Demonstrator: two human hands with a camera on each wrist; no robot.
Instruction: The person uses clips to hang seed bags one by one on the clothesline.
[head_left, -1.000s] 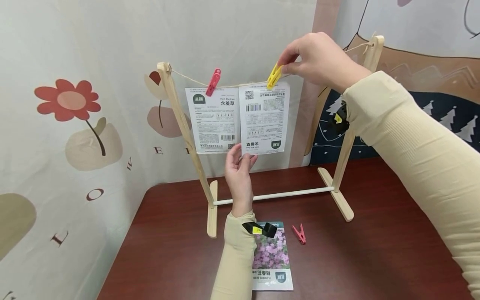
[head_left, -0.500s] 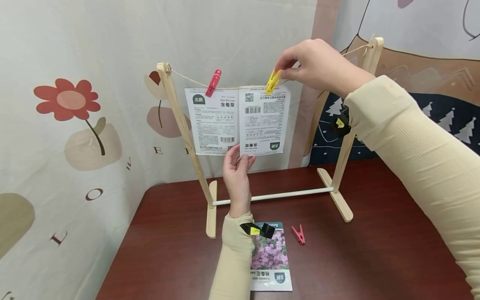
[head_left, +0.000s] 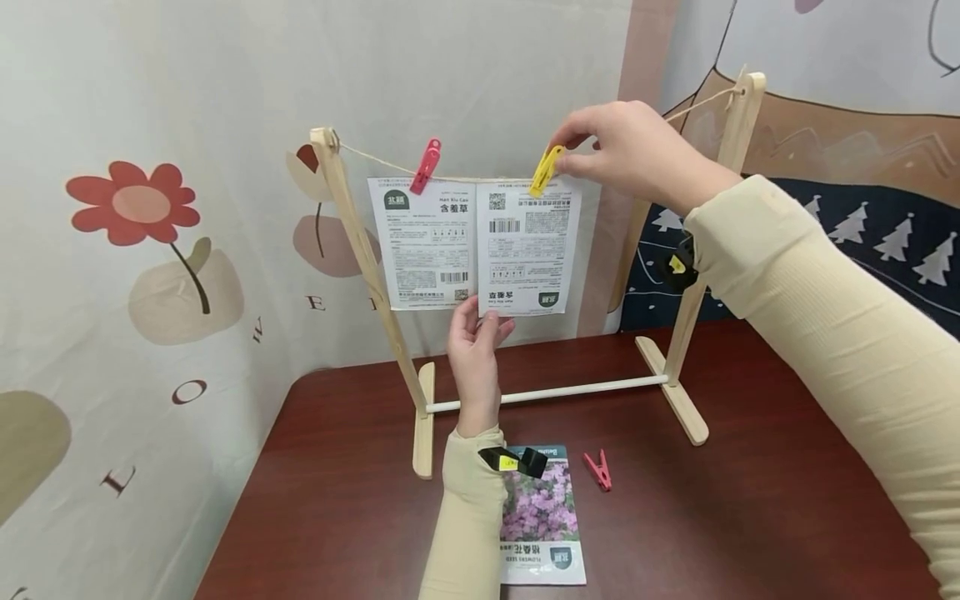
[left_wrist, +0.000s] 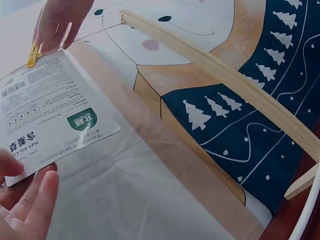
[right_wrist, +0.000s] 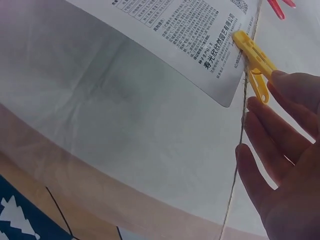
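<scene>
- A printed white packet [head_left: 525, 250] hangs at the line's middle stretch, its dark green logo near the bottom right corner.
- A yellow clothespin [head_left: 545, 173] sits over the packet's top edge and the string [right_wrist: 232, 192], tilted, its lower end against the print.
- The right hand [head_left: 633, 150] pinches the clothespin's handle end between thumb and index finger; the other fingers lie near the string, loosely extended.
- The left hand [head_left: 476, 367] grasps the packet's lower left corner, thumb in front and fingers behind (the left wrist view shows this best).
- Just beside it, a second white packet [head_left: 426, 242] hangs with its logo at the top left, under a red clothespin [head_left: 426, 167]; the two packets' neighbouring edges meet, though whether they overlap I cannot tell.
- The string runs between the tops of two posts of a wooden frame [head_left: 371, 258], whose feet are joined low down by a white rod [head_left: 585, 390].
- On the dark red table [head_left: 735, 517] lies a flower packet [head_left: 538, 512], partly hidden by the left sleeve [head_left: 472, 517], and near it a loose pink clothespin [head_left: 598, 471].
- Behind everything hangs a printed backdrop [head_left: 225, 83] of flowers, letters and white trees.
</scene>
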